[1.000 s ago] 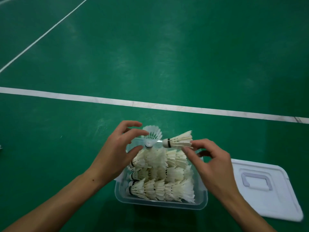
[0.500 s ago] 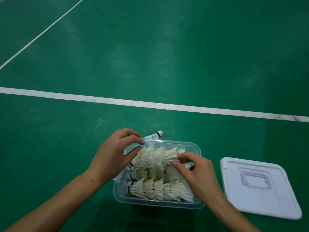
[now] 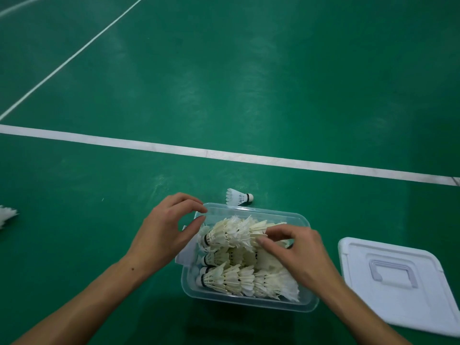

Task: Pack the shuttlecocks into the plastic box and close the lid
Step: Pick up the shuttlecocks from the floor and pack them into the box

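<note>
A clear rectangular plastic box (image 3: 249,301) is set on the green court floor (image 3: 224,83), below a broad white painted line (image 3: 174,148); it is filled with white feathered shuttlecocks (image 3: 239,280) laid on their sides in stacked rows, cork tips toward the left wall, feathers toward the right. The top row of shuttlecocks (image 3: 231,234) is seen to stand higher than the rim. The right hand (image 3: 296,255) is placed over the right half of the box; its fingertips (image 3: 261,241) are pinched together on the feathers of the top row, thumb below and fingers above. The left hand (image 3: 166,235) is held at the box's left far corner, curled but with thumb and fingers apart; nothing is clamped in it, and whether the thumb tip touches the cork ends cannot be told. A white square plastic lid (image 3: 403,285) with a moulded handle is laid flat on the floor just to the right of the box, apart from it; the box is left uncovered. One loose white shuttlecock (image 3: 239,196) is seen lying on the floor just beyond the far wall of the box, cork to the right; white feathers of another one (image 3: 6,215) are cut off by the left edge of the view. A thin white line (image 3: 74,52) is drawn diagonally across the far floor.
</note>
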The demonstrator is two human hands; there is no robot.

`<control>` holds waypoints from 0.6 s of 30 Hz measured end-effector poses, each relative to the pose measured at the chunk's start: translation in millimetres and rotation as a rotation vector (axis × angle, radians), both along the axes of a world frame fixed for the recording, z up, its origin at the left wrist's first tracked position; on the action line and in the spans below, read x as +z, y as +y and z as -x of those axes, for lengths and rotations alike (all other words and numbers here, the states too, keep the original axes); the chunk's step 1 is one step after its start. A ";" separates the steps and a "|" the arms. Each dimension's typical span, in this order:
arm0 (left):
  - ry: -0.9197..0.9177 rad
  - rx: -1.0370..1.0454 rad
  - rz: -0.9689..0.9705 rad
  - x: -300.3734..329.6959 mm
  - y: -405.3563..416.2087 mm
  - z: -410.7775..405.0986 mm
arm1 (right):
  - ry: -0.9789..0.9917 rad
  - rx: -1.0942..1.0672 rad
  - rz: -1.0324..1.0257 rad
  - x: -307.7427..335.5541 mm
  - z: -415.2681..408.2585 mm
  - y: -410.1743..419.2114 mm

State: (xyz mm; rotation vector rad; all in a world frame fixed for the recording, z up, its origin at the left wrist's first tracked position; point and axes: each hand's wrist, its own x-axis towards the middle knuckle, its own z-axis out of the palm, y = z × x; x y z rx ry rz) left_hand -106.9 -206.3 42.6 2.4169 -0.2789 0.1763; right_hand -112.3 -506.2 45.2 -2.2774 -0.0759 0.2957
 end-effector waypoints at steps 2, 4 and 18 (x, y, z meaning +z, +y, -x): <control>0.005 0.016 0.019 1.3 6.3 4.6 | -0.063 -0.007 0.047 12.5 -8.7 -6.7; 0.006 0.035 0.042 2.2 14.0 8.7 | -0.144 -0.003 0.078 26.1 -23.6 -7.4; 0.046 0.372 0.073 -49.0 162.9 -0.8 | -0.144 0.200 0.367 -42.1 -177.2 59.4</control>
